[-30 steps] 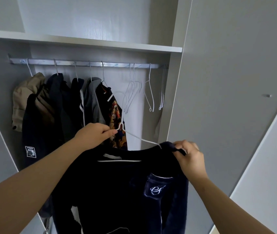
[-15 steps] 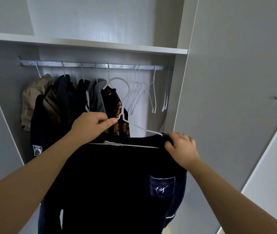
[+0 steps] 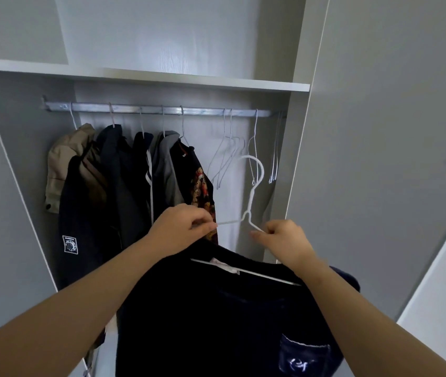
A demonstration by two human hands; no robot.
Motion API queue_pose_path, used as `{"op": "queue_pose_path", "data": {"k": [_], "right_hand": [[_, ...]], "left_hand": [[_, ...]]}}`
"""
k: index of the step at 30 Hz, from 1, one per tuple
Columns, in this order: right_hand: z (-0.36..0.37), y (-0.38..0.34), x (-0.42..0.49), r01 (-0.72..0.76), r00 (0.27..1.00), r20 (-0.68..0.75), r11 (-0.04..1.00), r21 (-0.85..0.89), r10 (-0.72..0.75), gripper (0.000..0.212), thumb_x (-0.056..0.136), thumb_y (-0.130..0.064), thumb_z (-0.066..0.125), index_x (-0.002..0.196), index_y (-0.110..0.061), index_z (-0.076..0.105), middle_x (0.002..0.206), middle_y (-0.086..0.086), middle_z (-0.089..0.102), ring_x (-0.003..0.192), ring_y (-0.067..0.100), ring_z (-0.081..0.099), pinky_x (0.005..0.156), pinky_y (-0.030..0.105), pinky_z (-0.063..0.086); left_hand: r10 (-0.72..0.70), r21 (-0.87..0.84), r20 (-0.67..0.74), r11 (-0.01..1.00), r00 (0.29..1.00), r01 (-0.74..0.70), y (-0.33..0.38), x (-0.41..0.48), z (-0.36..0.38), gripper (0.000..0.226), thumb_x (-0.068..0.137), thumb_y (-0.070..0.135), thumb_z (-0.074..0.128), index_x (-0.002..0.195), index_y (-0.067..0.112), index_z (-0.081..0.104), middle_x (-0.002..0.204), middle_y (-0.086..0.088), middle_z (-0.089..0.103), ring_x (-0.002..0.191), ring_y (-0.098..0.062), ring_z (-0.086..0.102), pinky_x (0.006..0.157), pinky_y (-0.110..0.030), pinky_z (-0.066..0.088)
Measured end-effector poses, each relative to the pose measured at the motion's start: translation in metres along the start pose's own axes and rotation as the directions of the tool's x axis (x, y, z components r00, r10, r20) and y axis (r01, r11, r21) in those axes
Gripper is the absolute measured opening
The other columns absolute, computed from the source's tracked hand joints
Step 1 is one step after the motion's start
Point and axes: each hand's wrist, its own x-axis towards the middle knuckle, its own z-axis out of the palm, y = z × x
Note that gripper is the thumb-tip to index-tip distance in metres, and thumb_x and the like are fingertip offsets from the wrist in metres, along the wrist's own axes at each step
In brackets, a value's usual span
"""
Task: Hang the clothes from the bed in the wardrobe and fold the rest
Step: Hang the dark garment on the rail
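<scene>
Shirt (image 3: 216,317) hangs on a hanger (image 3: 255,186), its wire pinched by left hand (image 3: 181,227) and right hand (image 3: 284,238). Hook stands upright, below the rail (image 3: 162,108).

A metal rail (image 3: 162,109) runs across the upper middle of the frame, just under a white shelf (image 3: 140,74). On its left half hang garments: a beige jacket (image 3: 64,159), dark jackets (image 3: 118,180), a grey hoodie (image 3: 166,164) and a patterned shirt (image 3: 202,186). On the right half there are only bare wire hangers (image 3: 227,159).
</scene>
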Motion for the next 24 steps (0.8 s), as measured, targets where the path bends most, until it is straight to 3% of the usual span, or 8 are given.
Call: {"op": "queue_pose_path", "data": {"k": [3, 9, 12, 16, 18, 24], "right_hand": [[-0.011, 0.016, 0.001, -0.133, 0.991, 0.022, 0.989, 0.059, 0.132, 0.036, 0.082, -0.026, 0.067, 0.061, -0.011, 0.043, 0.050, -0.001, 0.031, 0.048, 0.016, 0.028, 0.049, 0.026, 0.021], [-0.021, 0.038, 0.002, -0.389, 0.921, 0.084, 0.890, 0.236, 0.380, 0.032, 0.085, -0.019, 0.057, 0.055, -0.008, 0.051, 0.041, -0.002, 0.039, 0.038, 0.013, 0.029, 0.036, 0.018, 0.022], [-0.018, 0.041, 0.008, -0.462, 0.886, 0.105, 0.842, 0.279, 0.451, 0.030, 0.084, -0.012, 0.051, 0.055, -0.007, 0.053, 0.044, 0.003, 0.040, 0.040, 0.015, 0.027, 0.038, 0.018, 0.021], [-0.006, 0.039, 0.025, -0.518, 0.853, 0.123, 0.795, 0.316, 0.507, 0.026, 0.081, -0.003, 0.049, 0.056, -0.005, 0.052, 0.047, 0.006, 0.040, 0.034, 0.014, 0.029, 0.034, 0.016, 0.021], [0.002, 0.038, 0.038, -0.542, 0.836, 0.146, 0.754, 0.372, 0.529, 0.026, 0.080, 0.002, 0.048, 0.054, -0.005, 0.048, 0.046, 0.006, 0.037, 0.027, 0.012, 0.025, 0.030, 0.012, 0.019], [0.023, 0.036, 0.084, -0.572, 0.810, 0.180, 0.683, 0.455, 0.559, 0.026, 0.082, 0.003, 0.044, 0.059, -0.008, 0.044, 0.050, 0.006, 0.034, 0.034, 0.012, 0.022, 0.032, 0.011, 0.017]], "left_hand": [[-0.033, -0.109, -0.033, 0.994, 0.999, 0.029, -0.006, 0.001, 0.002, 0.011, 0.090, 0.027, 0.058, 0.092, 0.021, 0.067, 0.086, 0.014, 0.059, 0.085, -0.008, 0.056, 0.080, -0.029, 0.046], [-0.253, -0.235, 0.004, 0.940, 0.967, 0.247, -0.016, 0.012, 0.018, 0.011, 0.092, 0.022, 0.054, 0.088, 0.026, 0.063, 0.088, 0.016, 0.058, 0.085, -0.002, 0.054, 0.071, -0.009, 0.037], [-0.330, -0.261, 0.027, 0.909, 0.944, 0.325, -0.023, 0.020, 0.024, 0.012, 0.093, 0.023, 0.053, 0.092, 0.022, 0.064, 0.090, 0.013, 0.059, 0.092, -0.005, 0.052, 0.079, -0.018, 0.038], [-0.381, -0.221, 0.018, 0.900, 0.924, 0.375, -0.036, 0.035, 0.026, 0.015, 0.095, 0.023, 0.049, 0.095, 0.021, 0.063, 0.097, 0.004, 0.062, 0.092, -0.013, 0.058, 0.080, -0.028, 0.047], [-0.374, -0.187, 0.007, 0.911, 0.927, 0.368, -0.046, 0.052, 0.026, 0.018, 0.095, 0.022, 0.047, 0.101, 0.017, 0.063, 0.104, -0.001, 0.063, 0.094, -0.017, 0.058, 0.082, -0.032, 0.049], [-0.337, -0.073, -0.042, 0.940, 0.941, 0.333, -0.081, 0.121, 0.037, 0.025, 0.092, 0.010, 0.043, 0.109, 0.017, 0.060, 0.119, -0.007, 0.049, 0.101, -0.023, 0.053, 0.086, -0.038, 0.048]]}}
